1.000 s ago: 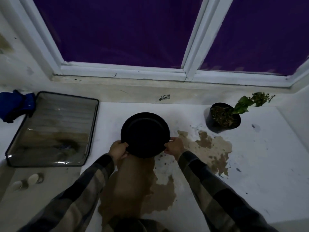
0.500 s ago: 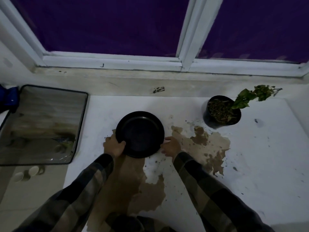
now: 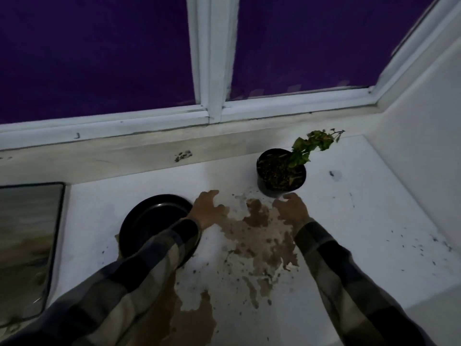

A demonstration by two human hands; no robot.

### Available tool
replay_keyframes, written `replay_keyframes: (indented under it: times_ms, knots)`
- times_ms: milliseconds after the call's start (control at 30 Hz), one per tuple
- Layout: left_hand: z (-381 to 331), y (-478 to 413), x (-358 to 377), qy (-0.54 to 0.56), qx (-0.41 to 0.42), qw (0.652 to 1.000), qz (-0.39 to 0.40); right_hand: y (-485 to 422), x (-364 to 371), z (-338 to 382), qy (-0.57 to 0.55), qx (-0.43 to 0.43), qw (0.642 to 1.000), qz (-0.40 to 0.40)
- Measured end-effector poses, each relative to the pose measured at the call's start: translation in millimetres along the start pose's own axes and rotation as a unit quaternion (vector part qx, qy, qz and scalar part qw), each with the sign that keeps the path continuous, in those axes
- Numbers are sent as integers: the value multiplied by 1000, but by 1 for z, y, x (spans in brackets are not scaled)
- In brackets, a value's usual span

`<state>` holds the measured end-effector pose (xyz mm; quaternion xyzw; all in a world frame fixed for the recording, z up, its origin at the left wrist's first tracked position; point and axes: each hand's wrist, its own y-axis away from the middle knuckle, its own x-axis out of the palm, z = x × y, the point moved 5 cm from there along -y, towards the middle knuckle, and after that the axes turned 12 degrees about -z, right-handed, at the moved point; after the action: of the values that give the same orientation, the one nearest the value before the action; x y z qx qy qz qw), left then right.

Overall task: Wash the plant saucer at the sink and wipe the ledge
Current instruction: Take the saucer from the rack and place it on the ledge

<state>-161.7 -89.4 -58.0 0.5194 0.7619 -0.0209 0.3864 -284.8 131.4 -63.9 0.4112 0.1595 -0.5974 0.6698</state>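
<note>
Both hands hold nothing: the left hand [image 3: 208,208] hangs with spread fingers at the centre of the frame, just beside the saucer, and the right hand [image 3: 291,209] reaches with loosely curved fingers toward the foot of the pot; if it touches, I cannot tell. The white ledge [image 3: 374,221] fills the lower half and, I judge, is not yet wiped. The sink [image 3: 25,245] is at the left edge, with no hand over it. A brown puddle [image 3: 259,236] spreads from the centre to the lower edge. The black saucer [image 3: 154,218] lies flat on the ledge between sink and puddle, partly under the left sleeve [image 3: 149,265]; it is too dark to say if it is washed. The pot [image 3: 280,173] with a small plant stands on the bare ledge, upper right of the puddle. Soil crumbs [image 3: 411,245] lie at the right. No cloth is in view, so wiping is surely left.
</note>
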Motion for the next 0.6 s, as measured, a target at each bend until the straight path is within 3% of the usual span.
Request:
replay_keyframes:
  times_ms: [167, 300, 600]
  knots:
    - [-55, -32, 26, -14, 41, 999, 27, -34, -12, -4, -151, 126, 980, 24]
    - [-85, -51, 44, -27, 60, 997, 40, -45, -3, -1, -329, 183, 925, 46]
    - [-92, -61, 55, -2, 60, 997, 48, -64, 12, -13, -393, 203, 897, 6]
